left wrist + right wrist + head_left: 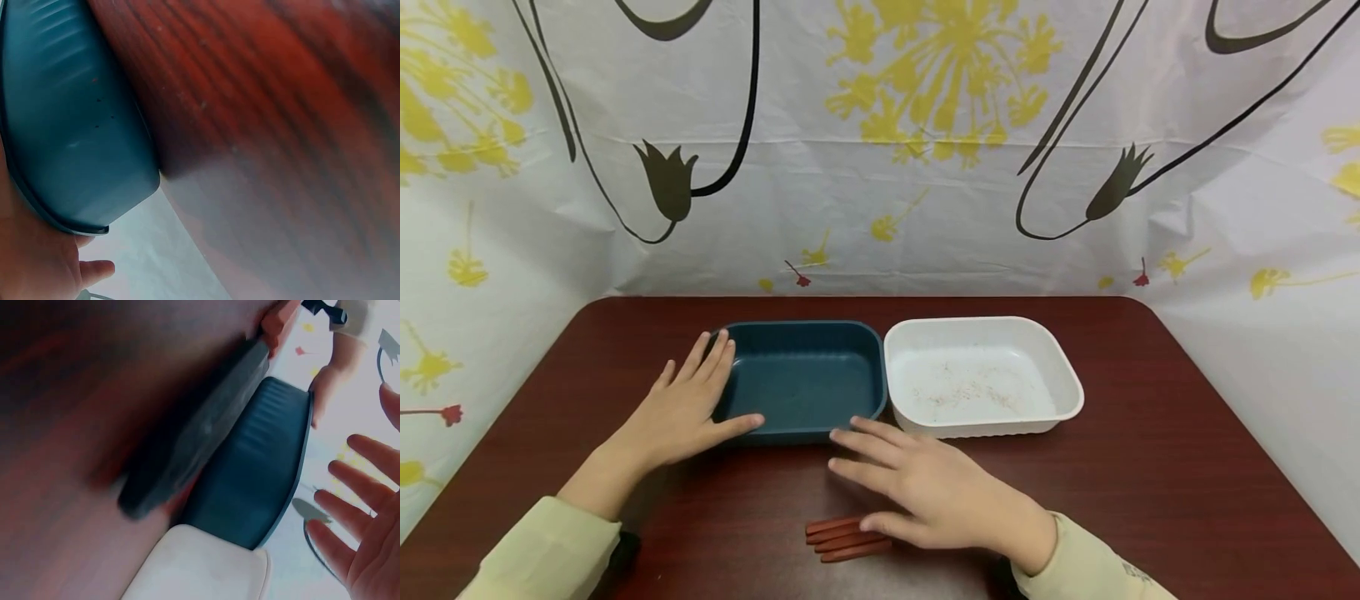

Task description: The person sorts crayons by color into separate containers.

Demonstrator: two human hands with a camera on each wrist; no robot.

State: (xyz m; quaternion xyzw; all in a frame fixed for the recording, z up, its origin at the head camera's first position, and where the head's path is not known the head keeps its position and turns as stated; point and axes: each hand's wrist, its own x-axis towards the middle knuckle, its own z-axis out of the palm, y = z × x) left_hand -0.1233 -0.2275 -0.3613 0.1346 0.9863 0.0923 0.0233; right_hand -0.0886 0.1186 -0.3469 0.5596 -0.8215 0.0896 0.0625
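The left hand (688, 404) lies with its fingers straight over the left end of the blue tray, its thumb by the front edge; we see it touching the rim rather than gripping it. The right hand (925, 483) is spread and, as far as we can tell, holds nothing; its thumb reaches over the right ends of the brown sticks, though we cannot tell whether it touches them.

Beneath everything we have the dark red worktop (1150, 483). Toward its back stand the blue tray (805, 383) and the white tray (1000, 427), upright and side by side, blue on the left. Nearer to us, in front of the blue tray, lies a small row of brown sticks (853, 540), at least four. Smallest are the brownish specks (970, 392) scattered over the white tray's floor.

As for progress, we judge the trays to be in place, and the left hand seems to be steadying or adjusting the blue one. We see no sticks in either tray, so any handling of them appears left to do.
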